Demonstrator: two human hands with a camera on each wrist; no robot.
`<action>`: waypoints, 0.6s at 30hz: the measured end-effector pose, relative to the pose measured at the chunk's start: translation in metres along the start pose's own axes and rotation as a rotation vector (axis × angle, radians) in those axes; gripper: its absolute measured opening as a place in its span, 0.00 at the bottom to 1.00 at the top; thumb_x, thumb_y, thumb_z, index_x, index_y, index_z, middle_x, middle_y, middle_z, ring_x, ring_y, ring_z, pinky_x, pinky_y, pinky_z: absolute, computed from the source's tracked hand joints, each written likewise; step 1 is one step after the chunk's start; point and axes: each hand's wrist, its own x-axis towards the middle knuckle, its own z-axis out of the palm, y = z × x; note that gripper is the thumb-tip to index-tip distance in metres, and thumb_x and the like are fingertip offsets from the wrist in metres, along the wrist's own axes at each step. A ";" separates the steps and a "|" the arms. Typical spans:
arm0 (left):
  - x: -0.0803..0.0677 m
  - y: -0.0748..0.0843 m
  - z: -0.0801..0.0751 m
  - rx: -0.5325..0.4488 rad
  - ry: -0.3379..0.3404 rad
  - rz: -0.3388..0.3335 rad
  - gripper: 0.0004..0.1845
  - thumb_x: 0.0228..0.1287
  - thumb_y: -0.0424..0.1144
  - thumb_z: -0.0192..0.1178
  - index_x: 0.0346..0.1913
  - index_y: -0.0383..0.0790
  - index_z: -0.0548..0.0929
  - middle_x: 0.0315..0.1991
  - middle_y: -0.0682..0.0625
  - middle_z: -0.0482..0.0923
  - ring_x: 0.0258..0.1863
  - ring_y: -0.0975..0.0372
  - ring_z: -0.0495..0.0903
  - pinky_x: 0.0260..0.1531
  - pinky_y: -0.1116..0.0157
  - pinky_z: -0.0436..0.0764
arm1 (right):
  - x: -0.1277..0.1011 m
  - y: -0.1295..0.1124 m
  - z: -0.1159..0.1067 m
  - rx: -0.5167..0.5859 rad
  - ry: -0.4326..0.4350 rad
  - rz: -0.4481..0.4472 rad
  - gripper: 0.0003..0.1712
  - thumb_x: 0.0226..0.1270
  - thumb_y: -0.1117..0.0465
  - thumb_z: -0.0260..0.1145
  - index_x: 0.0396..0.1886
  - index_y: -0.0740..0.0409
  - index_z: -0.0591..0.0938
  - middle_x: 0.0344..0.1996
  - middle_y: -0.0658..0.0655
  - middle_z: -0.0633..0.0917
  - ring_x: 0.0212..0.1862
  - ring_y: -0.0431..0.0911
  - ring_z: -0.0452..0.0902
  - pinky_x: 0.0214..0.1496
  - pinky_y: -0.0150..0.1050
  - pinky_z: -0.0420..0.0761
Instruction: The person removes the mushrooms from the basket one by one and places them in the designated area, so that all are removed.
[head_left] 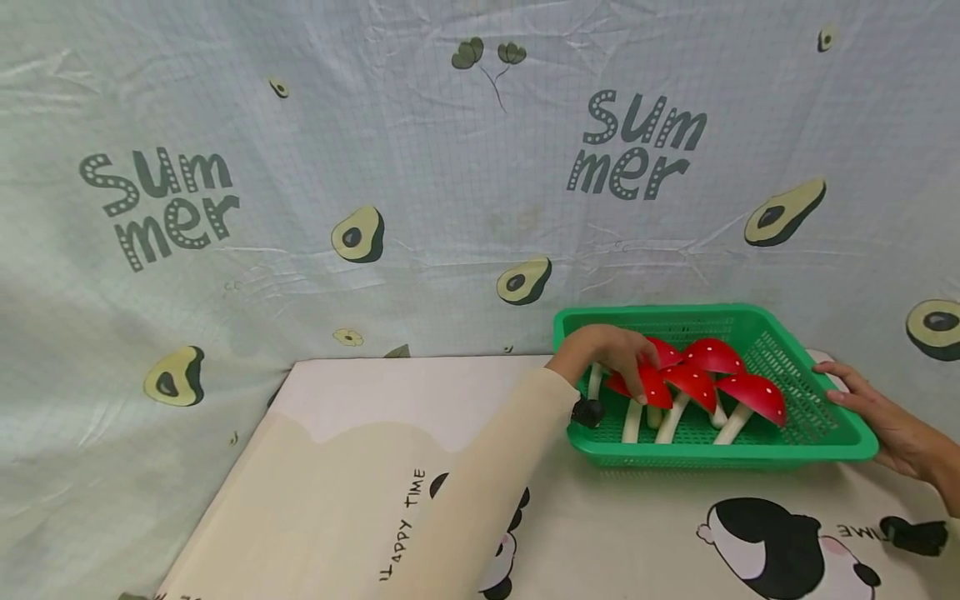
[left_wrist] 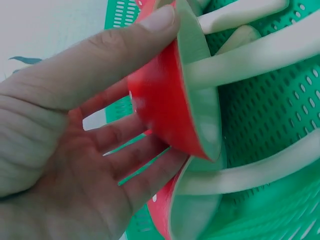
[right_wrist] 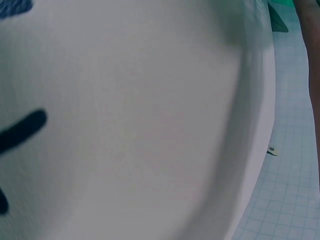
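Several toy mushrooms with red, white-dotted caps and pale stems lie in a green plastic basket [head_left: 705, 452]. My left hand [head_left: 617, 352] reaches into the basket's left part and holds one mushroom [head_left: 656, 388] by its cap. In the left wrist view, the thumb lies on the near edge of that red cap [left_wrist: 162, 102] and the fingers pass behind it. Below it sits a second mushroom [left_wrist: 240, 177]. At the basket's right end, my right hand [head_left: 892, 425] grips the rim, with fingertips over the edge.
The basket stands on a table with a cream printed cloth [head_left: 337, 467], against a pale wall covering [head_left: 450, 167] with avocado prints. A black wrist-camera piece [head_left: 588, 412] on the left wrist hangs over the basket's left side. Another black piece [head_left: 913, 535] is by the right wrist.
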 end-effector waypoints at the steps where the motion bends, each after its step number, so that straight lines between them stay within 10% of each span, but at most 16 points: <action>1: 0.001 0.000 0.001 0.010 0.006 0.001 0.35 0.55 0.45 0.77 0.67 0.53 0.76 0.62 0.58 0.70 0.56 0.67 0.68 0.51 0.71 0.78 | 0.000 0.001 0.000 0.003 -0.002 -0.002 0.24 0.86 0.63 0.37 0.65 0.25 0.60 0.48 0.35 0.80 0.42 0.45 0.87 0.36 0.48 0.89; 8: 0.001 0.001 0.000 0.010 0.032 0.067 0.32 0.55 0.41 0.77 0.64 0.51 0.79 0.58 0.58 0.74 0.53 0.67 0.70 0.44 0.73 0.78 | -0.001 0.000 0.000 0.029 -0.032 -0.010 0.25 0.86 0.63 0.36 0.65 0.26 0.60 0.49 0.36 0.80 0.44 0.46 0.87 0.37 0.49 0.89; 18: -0.019 -0.006 -0.005 -0.136 0.086 0.328 0.30 0.61 0.32 0.71 0.67 0.42 0.78 0.60 0.54 0.74 0.54 0.65 0.72 0.46 0.73 0.80 | 0.000 0.002 0.000 0.013 -0.011 -0.001 0.24 0.86 0.63 0.37 0.65 0.25 0.60 0.48 0.38 0.80 0.43 0.46 0.87 0.37 0.48 0.89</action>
